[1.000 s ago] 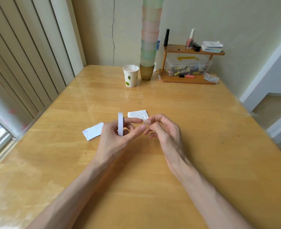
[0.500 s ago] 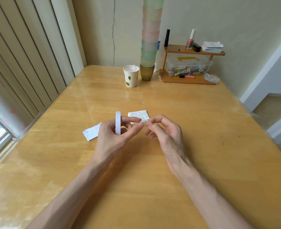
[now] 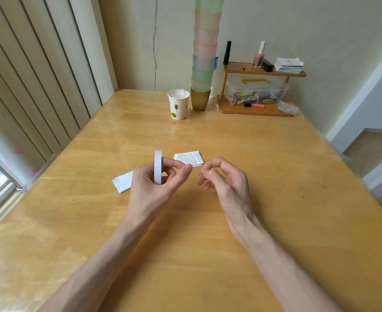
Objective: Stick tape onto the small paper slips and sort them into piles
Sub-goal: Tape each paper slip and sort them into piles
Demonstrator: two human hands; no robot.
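My left hand (image 3: 150, 188) holds a white roll of tape (image 3: 157, 167) upright, with fingers passed through its hole and the thumb stretched toward the right. My right hand (image 3: 224, 179) is a short gap to the right, its thumb and forefinger pinching a small clear piece of tape (image 3: 200, 174). A pile of printed paper slips (image 3: 188, 158) lies on the table just beyond my hands. A second pile of white slips (image 3: 123, 182) lies left of my left hand, partly hidden by it.
The wooden table (image 3: 275, 176) has a paper cup (image 3: 178, 104) and a tall stack of coloured cups (image 3: 204, 52) at its far edge. A small wooden shelf (image 3: 256, 91) with a plastic box and cosmetics stands at the back right. A window is on the left.
My hands have drawn apart: the right hand moved right with a torn-off bit of tape, away from the left thumb. The roll has risen slightly.
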